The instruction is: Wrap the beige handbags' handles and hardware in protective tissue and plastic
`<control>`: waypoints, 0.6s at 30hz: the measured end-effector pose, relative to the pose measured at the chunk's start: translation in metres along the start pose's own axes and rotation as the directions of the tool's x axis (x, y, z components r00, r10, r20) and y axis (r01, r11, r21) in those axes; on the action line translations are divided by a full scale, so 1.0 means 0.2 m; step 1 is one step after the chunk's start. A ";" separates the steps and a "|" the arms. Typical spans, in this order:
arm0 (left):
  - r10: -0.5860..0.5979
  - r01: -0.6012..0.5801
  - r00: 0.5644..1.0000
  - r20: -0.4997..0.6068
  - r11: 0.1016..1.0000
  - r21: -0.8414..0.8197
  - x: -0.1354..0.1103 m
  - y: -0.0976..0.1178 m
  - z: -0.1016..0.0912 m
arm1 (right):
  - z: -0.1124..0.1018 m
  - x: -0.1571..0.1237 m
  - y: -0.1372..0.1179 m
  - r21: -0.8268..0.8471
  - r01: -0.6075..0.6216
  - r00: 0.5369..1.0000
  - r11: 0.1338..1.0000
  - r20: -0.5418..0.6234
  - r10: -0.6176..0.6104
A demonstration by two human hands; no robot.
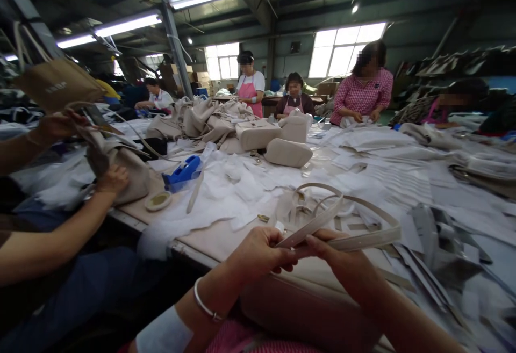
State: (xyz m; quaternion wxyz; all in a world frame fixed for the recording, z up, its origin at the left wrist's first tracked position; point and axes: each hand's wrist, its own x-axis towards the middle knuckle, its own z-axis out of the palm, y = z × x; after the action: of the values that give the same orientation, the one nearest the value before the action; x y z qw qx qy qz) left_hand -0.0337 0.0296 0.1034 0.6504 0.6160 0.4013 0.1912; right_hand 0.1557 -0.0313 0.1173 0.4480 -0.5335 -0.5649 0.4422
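Observation:
A long cream strap (368,239) with small holes is pinched in both my hands, its far part curving in loops above the table. My left hand (262,251) grips one length near the end, fingers curled. Close against it, my right hand (332,248) holds the other length between thumb and fingers. Beneath my hands, partly hidden by my forearms, lies a beige bag (306,307) at the table edge. White padding and strap rings sit just behind the loops, where a small brass-coloured clip (263,217) shows.
A blue tape dispenser (183,173) and a tape roll (158,201) lie left. Beyond is a pile of beige bags (213,122). White sheets (379,165) cover much of the table; a grey tool (439,235) stands right. At left a co-worker's hands (113,178) handle another bag.

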 end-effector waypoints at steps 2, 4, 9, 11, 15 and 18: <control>0.011 -0.011 0.999 0.035 1.000 -0.025 -0.01 -0.01 0.02 | 0.01 -0.01 0.01 0.003 0.002 1.000 1.000 0.010 -0.002; 0.005 -0.003 0.998 0.065 1.000 -0.031 -0.01 0.00 0.04 | 0.04 -0.01 0.02 0.012 -0.014 1.000 1.000 0.009 0.013; -0.009 0.010 0.991 0.133 1.000 -0.012 -0.04 0.04 0.05 | 0.07 -0.02 0.07 0.080 -0.087 0.994 0.993 -0.058 0.091; -0.037 0.035 0.987 0.154 0.999 0.016 -0.04 0.05 0.05 | 0.08 -0.03 0.09 0.180 -0.132 0.990 0.975 -0.017 0.138; -0.057 0.019 0.979 0.198 0.982 0.187 -0.04 0.05 0.05 | 0.08 -0.04 0.11 0.380 -0.261 0.965 0.888 0.095 0.243; 0.049 -0.106 0.980 0.192 0.948 0.301 -0.03 0.02 0.07 | 0.07 -0.03 0.12 0.419 -0.274 0.961 0.866 0.147 0.233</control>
State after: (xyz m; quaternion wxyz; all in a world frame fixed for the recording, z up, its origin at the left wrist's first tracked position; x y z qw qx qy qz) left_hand -0.0252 0.0174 0.1079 0.5716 0.7406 0.3406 0.0941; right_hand 0.1469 -0.0369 0.0906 0.4675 -0.4686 -0.3967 0.6360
